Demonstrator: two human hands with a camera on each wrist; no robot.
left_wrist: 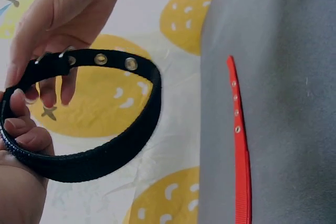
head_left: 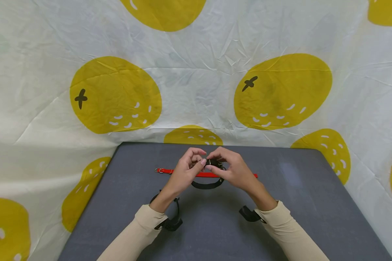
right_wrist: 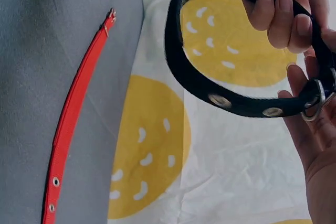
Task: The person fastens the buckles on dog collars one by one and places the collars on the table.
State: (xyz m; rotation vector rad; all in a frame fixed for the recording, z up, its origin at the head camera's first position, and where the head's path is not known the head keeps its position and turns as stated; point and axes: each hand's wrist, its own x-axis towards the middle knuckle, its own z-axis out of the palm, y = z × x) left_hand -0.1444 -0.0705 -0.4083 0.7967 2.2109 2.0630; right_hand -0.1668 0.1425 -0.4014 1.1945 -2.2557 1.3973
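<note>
Over the worktop point(head_left: 313, 188): black collar point(head_left: 207, 186) held up in a loop, both hands at its metal hardware point(right_wrist: 322, 92).
Nearest, dark wrist device point(head_left: 171, 224) at the left cuff, another at the right. Left hand point(head_left: 187, 168): thumb and fingers pinching the band. Right hand point(head_left: 232, 166): thumb and fingers pinching beside the hardware. Likely trouble: band slipping or twisting if either pinch loosens, as the loop hangs unsupported; misaligned eyelets point(left_wrist: 130, 64) too, since fingers partly mask the hardware. Red strap point(head_left: 209, 174) lies flat on the worktop, partly hidden by hands and collar; a dropped loop could land on it. Farthest, fruit-print cloth point(head_left: 199, 90) behind the worktop's far edge.
</note>
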